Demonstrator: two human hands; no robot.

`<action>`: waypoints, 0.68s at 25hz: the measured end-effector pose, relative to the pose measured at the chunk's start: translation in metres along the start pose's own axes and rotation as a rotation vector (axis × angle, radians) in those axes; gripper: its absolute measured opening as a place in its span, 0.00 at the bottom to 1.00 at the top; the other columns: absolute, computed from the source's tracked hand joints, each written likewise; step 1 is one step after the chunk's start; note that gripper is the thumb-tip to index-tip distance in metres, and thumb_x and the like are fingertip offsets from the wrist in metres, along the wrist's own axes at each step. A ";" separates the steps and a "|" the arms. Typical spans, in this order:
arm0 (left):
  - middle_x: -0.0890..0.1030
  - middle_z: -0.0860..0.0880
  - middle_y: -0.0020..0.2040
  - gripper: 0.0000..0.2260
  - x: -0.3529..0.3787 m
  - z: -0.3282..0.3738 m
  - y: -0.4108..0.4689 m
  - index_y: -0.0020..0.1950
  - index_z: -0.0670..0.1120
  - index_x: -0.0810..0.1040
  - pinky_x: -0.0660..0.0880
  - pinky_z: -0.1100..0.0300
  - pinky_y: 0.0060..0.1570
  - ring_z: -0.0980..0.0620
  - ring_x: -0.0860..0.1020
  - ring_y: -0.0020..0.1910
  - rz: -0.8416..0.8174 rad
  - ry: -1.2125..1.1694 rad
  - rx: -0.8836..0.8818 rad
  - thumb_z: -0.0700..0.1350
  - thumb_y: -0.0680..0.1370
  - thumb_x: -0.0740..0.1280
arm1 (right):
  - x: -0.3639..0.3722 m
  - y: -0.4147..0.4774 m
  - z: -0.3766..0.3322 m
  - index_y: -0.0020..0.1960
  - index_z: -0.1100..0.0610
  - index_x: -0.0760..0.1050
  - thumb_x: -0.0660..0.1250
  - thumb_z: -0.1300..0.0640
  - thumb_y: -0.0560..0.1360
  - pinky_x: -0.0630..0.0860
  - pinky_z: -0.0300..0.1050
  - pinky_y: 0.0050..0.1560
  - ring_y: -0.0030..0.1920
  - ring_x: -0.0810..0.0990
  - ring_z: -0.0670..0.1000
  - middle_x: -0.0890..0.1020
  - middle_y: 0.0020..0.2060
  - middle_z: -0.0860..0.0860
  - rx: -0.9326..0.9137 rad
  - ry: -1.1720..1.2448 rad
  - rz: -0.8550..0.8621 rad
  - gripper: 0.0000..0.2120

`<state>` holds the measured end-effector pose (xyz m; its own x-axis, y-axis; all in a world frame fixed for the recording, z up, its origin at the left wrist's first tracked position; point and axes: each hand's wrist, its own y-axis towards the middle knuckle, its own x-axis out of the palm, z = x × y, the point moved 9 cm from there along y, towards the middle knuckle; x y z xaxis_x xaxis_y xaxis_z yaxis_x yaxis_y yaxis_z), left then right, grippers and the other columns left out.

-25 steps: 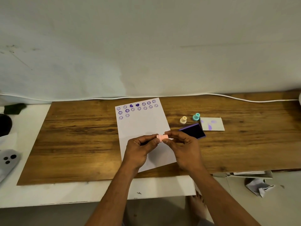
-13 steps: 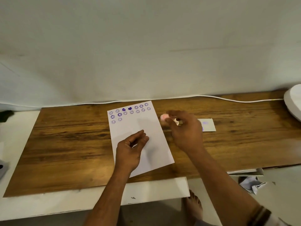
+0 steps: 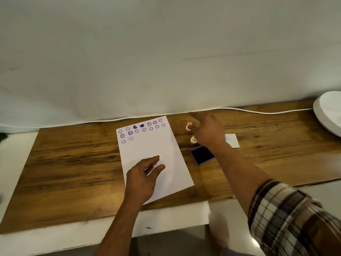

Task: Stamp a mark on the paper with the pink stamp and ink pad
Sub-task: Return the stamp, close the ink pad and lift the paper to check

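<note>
The white paper [image 3: 162, 156] lies on the wooden board [image 3: 73, 163], with rows of purple smiley and heart marks along its far edge. My left hand [image 3: 144, 174] rests flat on the paper's near half, fingers apart. The small pink stamp [image 3: 189, 126] stands on the board just right of the paper's far corner. My right hand [image 3: 207, 131] hovers beside it with fingers spread, the thumb tip touching the stamp and nothing gripped. The purple-edged ink pad [image 3: 202, 155], lid off, lies under my right wrist.
A cream stamp [image 3: 193, 139] stands between the pink stamp and the ink pad. A small white card [image 3: 232, 140] with purple smudges lies right of my hand. A white cable [image 3: 258, 111] runs along the wall, and a white round object [image 3: 328, 111] sits at far right.
My right hand carried the pink stamp away from my left hand to the board beyond the ink pad and opened. My left hand settled flat on the paper.
</note>
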<state>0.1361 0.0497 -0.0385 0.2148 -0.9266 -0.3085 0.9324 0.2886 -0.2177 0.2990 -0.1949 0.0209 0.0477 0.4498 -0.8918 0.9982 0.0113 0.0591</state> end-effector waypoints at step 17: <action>0.85 0.58 0.58 0.18 -0.005 0.003 0.002 0.60 0.54 0.85 0.75 0.74 0.51 0.59 0.83 0.56 0.053 -0.035 0.014 0.54 0.70 0.76 | -0.002 -0.063 0.112 0.81 0.56 0.55 0.77 0.32 0.68 0.68 0.68 0.69 0.76 0.65 0.65 0.67 0.77 0.61 0.690 -0.004 0.146 0.54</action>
<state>0.1379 0.0545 -0.0345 0.2741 -0.9181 -0.2863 0.9232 0.3346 -0.1892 0.2398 -0.2967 -0.0312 0.1814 0.4000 -0.8984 0.7771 -0.6182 -0.1184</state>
